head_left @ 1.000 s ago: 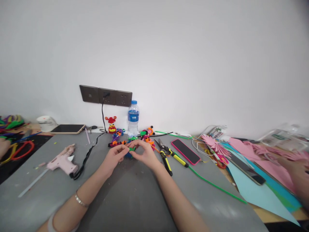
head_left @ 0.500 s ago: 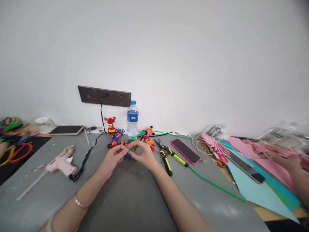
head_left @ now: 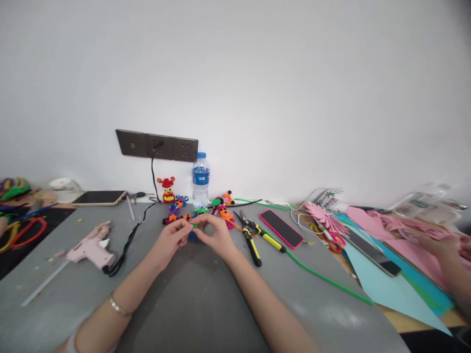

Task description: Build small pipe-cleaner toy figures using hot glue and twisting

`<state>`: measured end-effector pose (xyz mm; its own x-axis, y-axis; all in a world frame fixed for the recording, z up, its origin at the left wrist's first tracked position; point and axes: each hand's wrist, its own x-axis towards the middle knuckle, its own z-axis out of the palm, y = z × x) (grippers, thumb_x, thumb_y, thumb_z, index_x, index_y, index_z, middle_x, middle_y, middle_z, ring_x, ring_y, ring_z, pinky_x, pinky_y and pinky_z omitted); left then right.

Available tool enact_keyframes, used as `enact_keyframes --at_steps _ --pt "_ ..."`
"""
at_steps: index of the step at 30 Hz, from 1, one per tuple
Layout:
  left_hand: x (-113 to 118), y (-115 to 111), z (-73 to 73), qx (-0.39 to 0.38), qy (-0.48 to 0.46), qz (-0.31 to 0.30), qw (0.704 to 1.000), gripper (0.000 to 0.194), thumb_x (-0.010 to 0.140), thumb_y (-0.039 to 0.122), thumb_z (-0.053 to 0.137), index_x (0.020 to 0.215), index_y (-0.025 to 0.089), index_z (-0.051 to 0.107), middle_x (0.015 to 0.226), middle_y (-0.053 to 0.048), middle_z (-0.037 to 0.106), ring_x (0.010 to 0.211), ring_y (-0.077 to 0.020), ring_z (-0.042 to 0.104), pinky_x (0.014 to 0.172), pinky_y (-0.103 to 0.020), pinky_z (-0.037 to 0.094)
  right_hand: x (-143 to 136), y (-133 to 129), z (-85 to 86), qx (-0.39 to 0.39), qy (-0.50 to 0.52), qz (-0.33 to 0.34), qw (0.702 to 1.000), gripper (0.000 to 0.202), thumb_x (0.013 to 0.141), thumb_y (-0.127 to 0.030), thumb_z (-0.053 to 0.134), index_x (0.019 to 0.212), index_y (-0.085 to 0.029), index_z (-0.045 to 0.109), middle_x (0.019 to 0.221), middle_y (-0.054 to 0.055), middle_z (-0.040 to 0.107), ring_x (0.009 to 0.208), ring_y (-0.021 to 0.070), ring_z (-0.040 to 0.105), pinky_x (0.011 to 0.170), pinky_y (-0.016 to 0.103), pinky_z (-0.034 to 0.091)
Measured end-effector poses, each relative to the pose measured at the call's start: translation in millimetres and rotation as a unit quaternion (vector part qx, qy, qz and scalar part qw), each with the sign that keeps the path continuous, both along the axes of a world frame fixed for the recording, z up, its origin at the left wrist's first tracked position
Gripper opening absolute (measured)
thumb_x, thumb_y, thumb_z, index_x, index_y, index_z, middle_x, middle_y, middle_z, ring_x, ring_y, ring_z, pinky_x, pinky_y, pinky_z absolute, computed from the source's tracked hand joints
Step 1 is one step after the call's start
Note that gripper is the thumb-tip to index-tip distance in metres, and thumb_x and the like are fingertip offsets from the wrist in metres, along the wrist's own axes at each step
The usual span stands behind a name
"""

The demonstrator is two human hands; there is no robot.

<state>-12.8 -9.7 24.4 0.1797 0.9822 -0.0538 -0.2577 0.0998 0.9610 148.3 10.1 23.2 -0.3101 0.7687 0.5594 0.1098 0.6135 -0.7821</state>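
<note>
Over the grey table, my left hand [head_left: 172, 241] and my right hand [head_left: 218, 234] meet fingertip to fingertip. Both pinch a small green piece of pipe cleaner [head_left: 196, 227], mostly covered by the fingers. Just behind them stand fuzzy pipe-cleaner figures: a purple one [head_left: 177, 206], an orange and pink one [head_left: 225, 214] and a green and pink one [head_left: 222, 200]. Something blue shows under my fingers, too hidden to make out. A red figure with yellow [head_left: 168, 190] stands farther back, left of a water bottle [head_left: 200, 179].
Yellow-black pliers [head_left: 253, 240], a pink-cased phone [head_left: 281, 229] and a long green pipe cleaner [head_left: 331, 282] lie to the right. On the left rests a pink glue gun [head_left: 91, 249] with its black cord. Another person's hand [head_left: 437, 245] holds folded pink paper at far right.
The view has shifted slightly. My hands stay together around the green piece, with only small finger movement.
</note>
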Motion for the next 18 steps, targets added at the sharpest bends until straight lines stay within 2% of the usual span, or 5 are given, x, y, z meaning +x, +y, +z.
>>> enact_keyframes --at_steps 11,18 --pt "0.7 -1.8 4.8 -0.01 0.007 -0.001 1.0 0.04 0.071 0.05 0.071 0.064 0.017 0.049 0.051 0.007 0.037 0.048 -0.0075 0.028 0.048 -0.022 0.023 2.7 2.4 1.4 -0.05 0.013 0.016 0.999 0.014 0.08 -0.027 0.064 0.09 -0.018 0.064 0.083 0.005 0.068 0.062 0.0137 0.062 0.062 0.026 0.052" --pt "1.7 -0.4 2.4 -0.001 0.028 0.022 0.999 0.041 0.068 0.053 0.072 0.064 0.016 0.055 0.05 0.007 0.036 0.048 -0.0073 0.028 0.047 -0.023 0.022 5.3 2.1 5.8 -0.033 0.002 0.01 0.999 0.011 0.079 -0.024 0.063 0.088 -0.019 0.064 0.082 0.004 0.067 0.067 0.0147 0.061 0.064 0.027 0.052"
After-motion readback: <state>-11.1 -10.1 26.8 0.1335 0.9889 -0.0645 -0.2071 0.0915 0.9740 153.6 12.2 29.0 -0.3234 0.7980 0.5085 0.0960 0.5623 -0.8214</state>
